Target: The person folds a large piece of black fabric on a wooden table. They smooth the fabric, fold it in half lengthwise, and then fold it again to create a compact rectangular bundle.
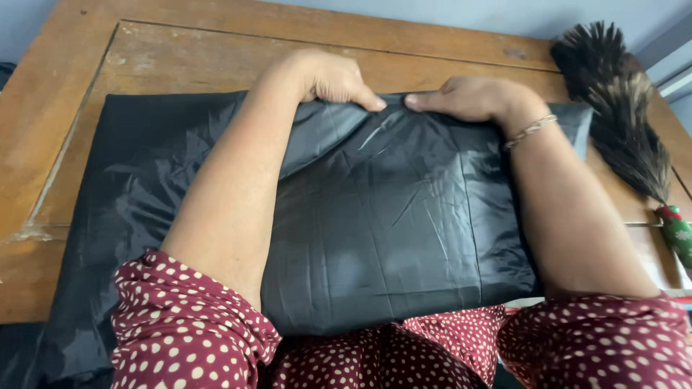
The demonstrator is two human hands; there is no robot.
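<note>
Table: worn wooden top [65,137], duster [620,108] far right.
Cloth: black sheet [389,238], mid-table; near part folded, left still flat.
Left hand [328,75]: pinching far edge.
Right hand [472,97]: pinching same edge, thumbs nearly meeting.

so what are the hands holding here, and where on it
Both hands grip the black shiny fabric at its far folded edge: the left hand and the right hand pinch it with their fingertips nearly meeting at the middle of that edge.
</note>
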